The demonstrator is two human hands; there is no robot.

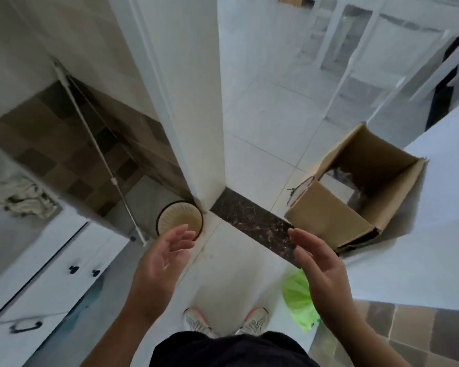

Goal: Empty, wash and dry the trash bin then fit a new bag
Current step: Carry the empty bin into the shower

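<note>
So the trash bin [179, 219] is sitting on the floor right at the foot of the white door frame [196, 128], just past the fingertips of the left hand [159, 263], and from up here you look straight down into it: pale ribbed inside, dark rim, and as far as I can tell no bag and no rubbish in it. Both hands are empty. The left one has its fingers relaxed and a bit spread, reaching toward the bin's rim but not touching it, and the right hand [321, 271] is held flat and open, palm facing in, well off to the other side of the bin. My read is that this is either the reach to pick it up for the wash or the moment before lining it. I honestly can't tell whether the inside is wet or dry. Behind and below the right hand there's a crumpled green plastic bag [300, 300] on the tiles beside the person's shoes [252, 321], which could be the fresh liner or the old one, hard to say. Beyond the right fingertips is an open cardboard box [355, 192] with something dark in the bottom. If the bin's getting lifted next, both hands need to come in around the rim, since it's tucked close against the frame.
</note>
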